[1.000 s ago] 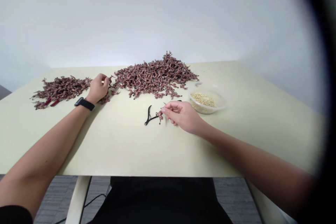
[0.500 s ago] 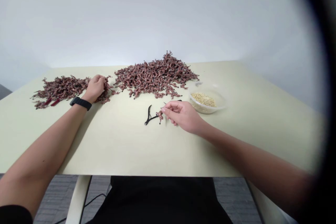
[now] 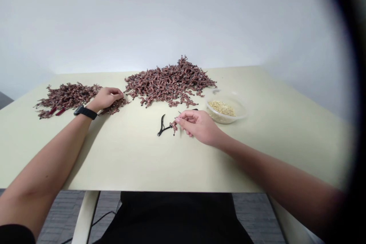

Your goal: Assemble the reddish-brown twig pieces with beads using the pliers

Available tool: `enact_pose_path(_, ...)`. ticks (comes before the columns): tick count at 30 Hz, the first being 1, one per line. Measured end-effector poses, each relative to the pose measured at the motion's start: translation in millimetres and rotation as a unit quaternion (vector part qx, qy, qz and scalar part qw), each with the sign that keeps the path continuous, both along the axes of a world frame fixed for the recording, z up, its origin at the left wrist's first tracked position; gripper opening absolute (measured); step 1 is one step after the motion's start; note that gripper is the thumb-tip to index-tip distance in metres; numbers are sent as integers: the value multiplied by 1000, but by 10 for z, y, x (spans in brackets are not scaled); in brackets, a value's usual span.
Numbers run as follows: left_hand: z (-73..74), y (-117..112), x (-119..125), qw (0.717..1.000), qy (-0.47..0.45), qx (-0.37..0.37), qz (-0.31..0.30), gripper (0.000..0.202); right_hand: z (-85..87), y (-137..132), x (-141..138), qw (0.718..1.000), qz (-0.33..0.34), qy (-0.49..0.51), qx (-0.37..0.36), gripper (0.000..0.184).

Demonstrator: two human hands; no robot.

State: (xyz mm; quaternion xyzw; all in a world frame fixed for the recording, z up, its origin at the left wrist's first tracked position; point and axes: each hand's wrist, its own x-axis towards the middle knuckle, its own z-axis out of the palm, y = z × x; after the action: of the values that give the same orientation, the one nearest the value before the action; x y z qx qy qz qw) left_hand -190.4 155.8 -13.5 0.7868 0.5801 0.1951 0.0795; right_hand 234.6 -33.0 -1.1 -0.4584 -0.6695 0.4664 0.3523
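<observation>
My left hand (image 3: pixel 106 98) has drawn back from atop the smaller heap of reddish-brown sprigs (image 3: pixel 67 97) and now rests at its edge, fingers loose, grasping nothing. My right hand (image 3: pixel 198 125) pinches a small sprig cluster (image 3: pixel 173 125) mid-table (image 3: pixel 134 160), just beside the black nippers (image 3: pixel 162 126), kept within reach. A bowl of pale grains (image 3: pixel 225 110) sits toward the far-right edge.

Matt, smooth pale table (image 3: pixel 128 160); glossy clear plastic bowl (image 3: pixel 240 111); black-finished metal cutters (image 3: pixel 161 126); rough, knobbly reddish-brown cluster (image 3: pixel 173 125); matt black wristwatch strap (image 3: pixel 85 113)
</observation>
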Motion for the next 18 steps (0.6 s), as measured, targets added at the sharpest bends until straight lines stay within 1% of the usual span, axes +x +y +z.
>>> enact_pose_path(2,11,-28,73,1000,-1,12,9,36,1,1,-2,1000,-1,0,0,36)
enact_pose_path(4,19,-61,160,999,1,34,6,37,6,3,-3,1000,-2,-2,1,35)
enact_pose_path(8,35,-103,300,997,33,60,-39,44,17,1,-3,1000,-2,-8,2,34)
enact_pose_path(10,36,-101,323,996,50,61,-52,45,17,0,-2,1000,-3,-8,4,35)
enact_pose_path(15,35,-115,321,993,74,73,-48,34,-3,4,4,1000,-2,-10,6,34)
enact_pose_path(18,57,-173,371,990,68,84,-92,38,-10,9,6,1000,-3,-12,10,32)
